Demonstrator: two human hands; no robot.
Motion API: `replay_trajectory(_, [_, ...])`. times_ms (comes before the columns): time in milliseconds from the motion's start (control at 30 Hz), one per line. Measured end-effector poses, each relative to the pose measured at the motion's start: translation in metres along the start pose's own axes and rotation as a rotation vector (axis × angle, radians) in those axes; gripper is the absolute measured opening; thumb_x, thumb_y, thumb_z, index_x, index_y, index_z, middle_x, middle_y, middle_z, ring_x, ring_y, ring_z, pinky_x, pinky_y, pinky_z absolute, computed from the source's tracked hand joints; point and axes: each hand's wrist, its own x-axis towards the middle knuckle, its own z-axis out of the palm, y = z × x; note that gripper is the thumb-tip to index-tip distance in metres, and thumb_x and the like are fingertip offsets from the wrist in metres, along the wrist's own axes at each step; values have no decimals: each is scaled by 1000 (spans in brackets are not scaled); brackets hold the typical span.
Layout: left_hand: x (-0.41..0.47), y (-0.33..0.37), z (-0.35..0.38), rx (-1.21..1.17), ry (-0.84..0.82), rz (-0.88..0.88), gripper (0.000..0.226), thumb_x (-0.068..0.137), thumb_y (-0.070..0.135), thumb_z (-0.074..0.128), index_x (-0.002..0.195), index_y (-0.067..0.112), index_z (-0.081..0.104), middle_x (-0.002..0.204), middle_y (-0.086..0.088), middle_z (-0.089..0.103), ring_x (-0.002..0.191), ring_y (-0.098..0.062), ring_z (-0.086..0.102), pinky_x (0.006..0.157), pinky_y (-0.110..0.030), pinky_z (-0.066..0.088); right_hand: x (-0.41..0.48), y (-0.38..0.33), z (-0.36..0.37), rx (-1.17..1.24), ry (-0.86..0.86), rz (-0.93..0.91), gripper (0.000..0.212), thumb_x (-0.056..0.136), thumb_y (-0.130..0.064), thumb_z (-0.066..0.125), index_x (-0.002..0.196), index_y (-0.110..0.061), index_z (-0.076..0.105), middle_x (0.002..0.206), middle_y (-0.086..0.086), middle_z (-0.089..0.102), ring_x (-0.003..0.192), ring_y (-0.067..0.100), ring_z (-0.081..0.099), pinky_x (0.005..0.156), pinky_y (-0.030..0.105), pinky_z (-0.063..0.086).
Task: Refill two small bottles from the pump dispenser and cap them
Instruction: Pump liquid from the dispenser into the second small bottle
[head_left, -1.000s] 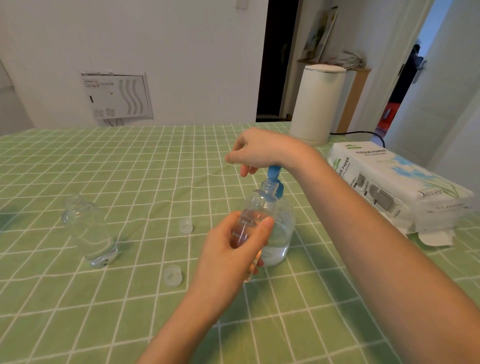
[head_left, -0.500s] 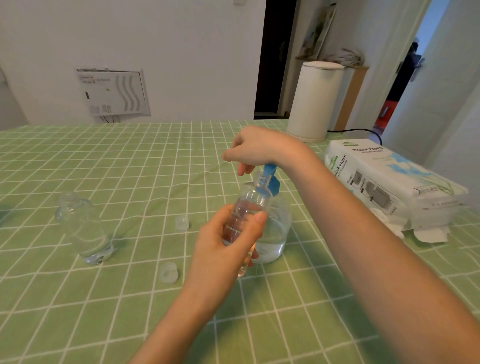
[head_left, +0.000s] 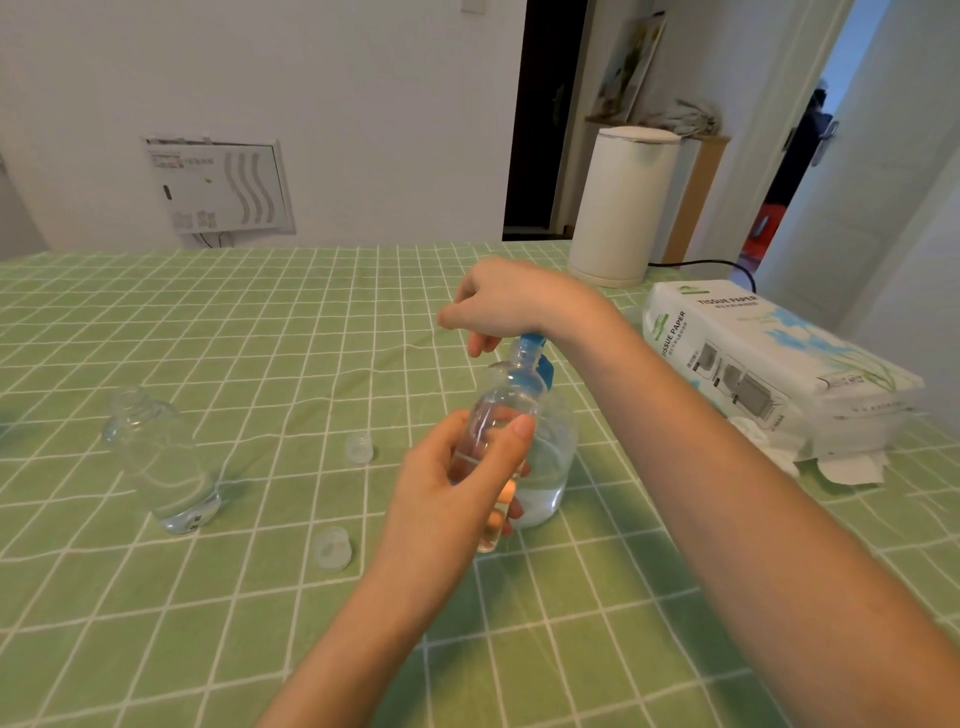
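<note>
Almost nothing has been moved since the earlier frames: the right hand (head_left: 511, 304) is still laid on the blue pump head (head_left: 531, 344) of the dispenser (head_left: 550, 457), and the bottle (head_left: 501, 410) is still kept at the spout by the left hand (head_left: 452, 488); only the view has been shifted a little. This steadiness is judged to mean that pumping goes on and that the first filling is not finished. The bottle is held in the air, just in front of the dispenser, tilted with its mouth up against the spout. It is clamped between the thumb in front and the fingers curled behind. The fingers of the right hand are bent loosely downward and kept together; the head seems to be pressed by the palm and not wrapped by them. A faint line of liquid can be seen low in the bottle, but the level cannot be told with certainty. The second bottle (head_left: 163, 462) is left standing uncapped, well apart to the left on the table (head_left: 260, 322). Two caps (head_left: 359, 449) (head_left: 332, 548) are lying between it and the hands. Much of the task is therefore judged to remain.
</note>
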Motion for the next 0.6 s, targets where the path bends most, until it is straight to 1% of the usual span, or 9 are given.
replay_trajectory(100, [-2,-1,0,-16,10,-31,32,63,49,64,78,22,66,58,4,64,45,-7,55,40,-17,40,-1,2,5,-3,-26,7,34,94,-31,49,111,-5,61,96,7,72,95,23,68,77,31,50])
replay_trajectory(200, [-2,-1,0,-15,18,-48,30,62,49,64,75,21,64,57,4,63,44,-7,55,39,-17,40,-1,3,9,10,-35,20,34,94,-31,48,112,-5,60,98,7,71,96,24,67,75,30,48])
replay_trajectory(367, [-2,-2,0,-19,23,-53,31,63,48,64,81,23,68,57,4,64,44,-8,54,40,-17,42,-2,3,9,17,-31,30,34,94,-31,48,112,-6,61,98,7,71,96,23,68,70,28,47])
replay_trajectory(600, [-1,1,1,-10,14,-20,41,63,50,63,87,17,66,59,5,62,45,-8,54,39,-16,39,-1,1,2,35,-2,5,32,94,-29,49,113,-5,60,92,5,73,94,23,69,67,27,48])
